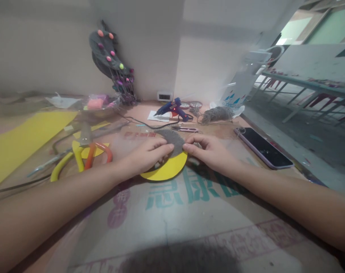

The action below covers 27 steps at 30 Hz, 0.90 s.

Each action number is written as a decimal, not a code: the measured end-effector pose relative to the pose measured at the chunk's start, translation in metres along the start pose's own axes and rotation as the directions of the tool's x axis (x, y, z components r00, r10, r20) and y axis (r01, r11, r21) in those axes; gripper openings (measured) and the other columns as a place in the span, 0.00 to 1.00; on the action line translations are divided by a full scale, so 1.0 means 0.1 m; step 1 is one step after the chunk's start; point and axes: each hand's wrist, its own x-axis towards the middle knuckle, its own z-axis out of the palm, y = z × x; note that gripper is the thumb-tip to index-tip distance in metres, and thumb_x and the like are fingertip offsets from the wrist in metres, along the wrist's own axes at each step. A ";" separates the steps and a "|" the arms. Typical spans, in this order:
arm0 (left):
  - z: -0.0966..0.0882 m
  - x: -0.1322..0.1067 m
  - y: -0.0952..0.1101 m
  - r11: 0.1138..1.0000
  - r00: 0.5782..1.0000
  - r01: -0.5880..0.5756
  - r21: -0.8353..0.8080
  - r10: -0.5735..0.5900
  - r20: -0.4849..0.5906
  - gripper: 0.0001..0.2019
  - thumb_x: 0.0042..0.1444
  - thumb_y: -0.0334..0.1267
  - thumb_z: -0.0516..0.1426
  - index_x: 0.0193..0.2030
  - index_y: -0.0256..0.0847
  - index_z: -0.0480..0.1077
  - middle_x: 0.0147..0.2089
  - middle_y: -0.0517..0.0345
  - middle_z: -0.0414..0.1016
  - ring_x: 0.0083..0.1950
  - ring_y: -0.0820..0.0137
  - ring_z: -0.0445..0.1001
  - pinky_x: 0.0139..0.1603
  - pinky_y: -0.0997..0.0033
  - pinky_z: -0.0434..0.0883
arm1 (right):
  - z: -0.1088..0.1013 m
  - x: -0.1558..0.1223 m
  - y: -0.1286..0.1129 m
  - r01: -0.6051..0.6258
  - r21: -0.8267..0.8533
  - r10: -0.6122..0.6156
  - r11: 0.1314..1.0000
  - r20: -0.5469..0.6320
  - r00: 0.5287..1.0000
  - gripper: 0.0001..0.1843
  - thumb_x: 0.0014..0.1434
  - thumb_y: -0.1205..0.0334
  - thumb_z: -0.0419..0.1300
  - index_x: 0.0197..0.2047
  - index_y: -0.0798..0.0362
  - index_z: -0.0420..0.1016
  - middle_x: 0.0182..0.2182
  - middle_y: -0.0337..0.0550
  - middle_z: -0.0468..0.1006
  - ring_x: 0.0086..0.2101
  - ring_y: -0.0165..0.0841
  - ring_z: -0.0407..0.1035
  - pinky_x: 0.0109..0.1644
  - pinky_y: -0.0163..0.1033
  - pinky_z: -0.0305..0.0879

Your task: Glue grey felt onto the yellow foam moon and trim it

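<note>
A curved yellow piece (167, 169), flat and cut like a crescent, lies low over the cardboard. Grey fuzzy yarn-like covering (176, 141) hides its upper part. My left hand (149, 153) is closed on its left inner side, thumb over the grey area. At the right edge, my right hand (203, 148) pinches it between thumb and fingertips. Just behind the piece rest small snips (185, 129). Farther back a blue glue gun (172, 108) with a lit red dot stands on a white card (159, 116).
Scissors with yellow and red handles (85, 155) and a yellow sheet (27, 140) lie left. A phone (263, 147) and a grey yarn skein (218, 114) are right, near a white bag (237, 91). A grey crescent with pompoms (107, 57) leans against the wall.
</note>
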 end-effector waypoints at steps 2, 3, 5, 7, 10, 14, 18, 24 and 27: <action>-0.01 0.00 0.01 0.994 0.999 0.054 -0.096 -0.053 0.009 0.19 0.58 0.50 0.51 0.22 0.38 0.62 0.19 0.63 0.63 0.21 0.77 0.61 0.21 0.77 0.57 | 0.01 0.00 0.01 -0.008 0.014 0.008 1.000 0.012 1.000 0.11 0.57 0.55 0.58 0.29 0.54 0.71 0.27 0.38 0.73 0.29 0.29 0.66 0.34 0.35 0.60; -0.02 0.01 0.02 0.991 0.997 0.074 -0.114 -0.074 0.010 0.20 0.58 0.51 0.52 0.22 0.38 0.63 0.19 0.62 0.64 0.20 0.77 0.62 0.21 0.77 0.57 | 0.01 0.00 0.01 -0.006 0.016 0.006 1.000 0.016 1.000 0.11 0.57 0.55 0.58 0.30 0.54 0.71 0.27 0.37 0.73 0.29 0.29 0.65 0.33 0.34 0.60; -0.04 0.02 0.02 0.988 0.994 0.106 -0.114 -0.106 0.006 0.20 0.57 0.52 0.54 0.22 0.37 0.65 0.19 0.61 0.65 0.20 0.77 0.62 0.20 0.77 0.57 | 0.01 -0.01 0.01 0.000 0.013 -0.001 1.000 0.023 1.000 0.11 0.58 0.55 0.58 0.29 0.54 0.71 0.27 0.37 0.72 0.29 0.29 0.65 0.33 0.34 0.59; -0.06 0.03 0.02 0.985 0.991 0.130 -0.118 -0.130 0.005 0.20 0.56 0.52 0.55 0.22 0.37 0.67 0.20 0.60 0.66 0.19 0.78 0.62 0.20 0.77 0.56 | 0.00 0.00 0.01 -0.003 0.019 0.002 1.000 0.029 1.000 0.11 0.58 0.55 0.58 0.29 0.54 0.71 0.27 0.37 0.72 0.29 0.29 0.64 0.33 0.34 0.59; -0.08 0.04 -0.03 0.979 0.992 0.129 -0.155 -0.127 0.024 0.22 0.55 0.54 0.55 0.23 0.36 0.68 0.21 0.60 0.67 0.20 0.78 0.62 0.20 0.77 0.56 | 0.00 0.00 0.02 -0.011 0.043 0.010 0.999 0.028 1.000 0.12 0.58 0.54 0.57 0.30 0.54 0.71 0.26 0.37 0.71 0.27 0.28 0.63 0.30 0.33 0.58; -0.09 0.05 -0.09 0.966 0.993 0.110 -0.236 -0.096 0.069 0.22 0.54 0.56 0.56 0.24 0.36 0.69 0.21 0.59 0.68 0.21 0.77 0.62 0.22 0.76 0.58 | 0.02 -0.01 0.04 0.006 0.064 -0.007 0.998 0.019 1.000 0.12 0.57 0.54 0.58 0.30 0.53 0.71 0.27 0.37 0.71 0.28 0.27 0.64 0.30 0.33 0.58; -0.08 0.04 -0.05 0.965 0.991 0.130 -0.227 -0.122 0.051 0.22 0.54 0.56 0.56 0.23 0.37 0.68 0.20 0.60 0.67 0.20 0.78 0.61 0.20 0.76 0.56 | 0.01 -0.02 0.03 -0.025 0.083 0.024 0.996 0.012 1.000 0.13 0.58 0.52 0.57 0.30 0.53 0.72 0.26 0.37 0.72 0.26 0.28 0.64 0.29 0.33 0.59; -0.04 0.03 0.00 0.990 0.992 0.123 -0.074 -0.120 0.041 0.21 0.56 0.53 0.55 0.21 0.37 0.65 0.19 0.61 0.67 0.20 0.77 0.62 0.20 0.77 0.57 | -0.22 0.16 0.12 -0.028 -0.017 0.022 0.999 -0.300 0.954 0.15 0.60 0.52 0.55 0.31 0.54 0.75 0.29 0.41 0.76 0.32 0.31 0.68 0.38 0.36 0.63; -0.03 0.04 -0.01 0.996 0.994 0.088 0.011 -0.088 0.058 0.21 0.56 0.53 0.53 0.21 0.38 0.65 0.19 0.61 0.68 0.21 0.75 0.64 0.21 0.76 0.58 | -0.36 0.27 0.24 -0.071 -0.073 0.040 0.995 -0.364 0.930 0.12 0.56 0.54 0.59 0.30 0.55 0.74 0.27 0.39 0.74 0.30 0.31 0.66 0.37 0.36 0.62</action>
